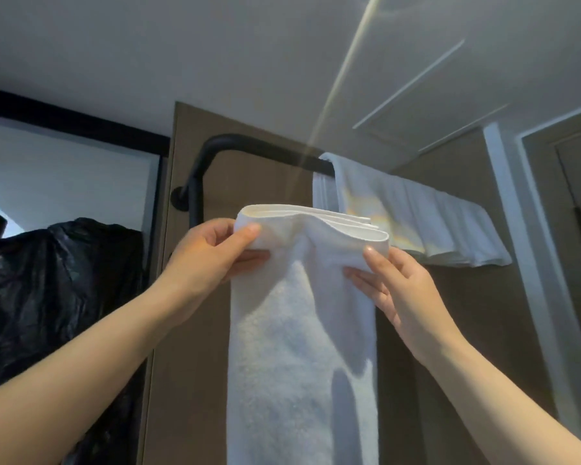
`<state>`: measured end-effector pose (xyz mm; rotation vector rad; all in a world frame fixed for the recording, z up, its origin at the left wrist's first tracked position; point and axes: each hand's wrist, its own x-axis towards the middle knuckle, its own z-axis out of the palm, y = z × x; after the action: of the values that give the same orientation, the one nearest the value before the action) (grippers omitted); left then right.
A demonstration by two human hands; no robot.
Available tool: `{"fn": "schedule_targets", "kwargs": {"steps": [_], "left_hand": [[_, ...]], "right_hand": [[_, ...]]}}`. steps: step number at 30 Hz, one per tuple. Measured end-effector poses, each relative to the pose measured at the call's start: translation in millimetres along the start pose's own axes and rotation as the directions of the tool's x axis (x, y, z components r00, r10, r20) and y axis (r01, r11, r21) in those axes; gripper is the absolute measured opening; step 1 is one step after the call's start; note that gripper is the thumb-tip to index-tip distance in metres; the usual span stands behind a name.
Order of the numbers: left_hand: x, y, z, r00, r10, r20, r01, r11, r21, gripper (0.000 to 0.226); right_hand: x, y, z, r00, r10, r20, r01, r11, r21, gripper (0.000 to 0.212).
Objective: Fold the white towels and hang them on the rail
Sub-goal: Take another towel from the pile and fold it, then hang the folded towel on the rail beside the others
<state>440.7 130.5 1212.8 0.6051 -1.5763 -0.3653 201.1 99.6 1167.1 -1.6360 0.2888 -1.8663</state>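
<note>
I see a dim, cool-toned view whose brightest patch is the pale panel [64,169] at ten o'clock, while a thin flare streak [342,72] cuts down from one o'clock across the ceiling [182,45]. Grey shadows lie on the held towel [302,330] at six o'clock, faint rainbow tints smear the hung towel [399,226] at two o'clock, and straight lines bow near the edges, everything slightly soft.

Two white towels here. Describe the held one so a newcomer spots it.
Find the black rail on the brown wall; a draped towel hangs over its right part. The held towel is lower left of it, off the rail, long and narrow, folded top pinched by left hand and right hand.
</note>
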Motion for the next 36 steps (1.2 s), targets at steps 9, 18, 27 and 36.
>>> {"fn": "schedule_targets", "kwargs": {"steps": [9,18,27,36], "left_hand": [[65,28,-20,0.908,0.417,0.039,-0.39,0.808,0.441,0.028],[125,69,-30,0.83,0.539,0.144,-0.483,0.563,0.67,0.031],[156,83,-29,0.915,0.401,0.047,-0.31,0.623,0.718,0.089],[159,65,-22,0.878,0.458,0.141,-0.372,0.465,0.803,0.076]], "right_hand": [[74,-18,30,0.95,-0.311,0.018,0.306,0.924,-0.231,0.041],[148,-45,62,0.922,-0.387,0.001,0.367,0.872,-0.324,0.036],[193,-51,89,0.955,-0.293,-0.041,0.26,0.896,-0.359,0.072],[215,-42,97,0.943,-0.233,0.236,0.316,0.422,-0.85,0.042]]}}
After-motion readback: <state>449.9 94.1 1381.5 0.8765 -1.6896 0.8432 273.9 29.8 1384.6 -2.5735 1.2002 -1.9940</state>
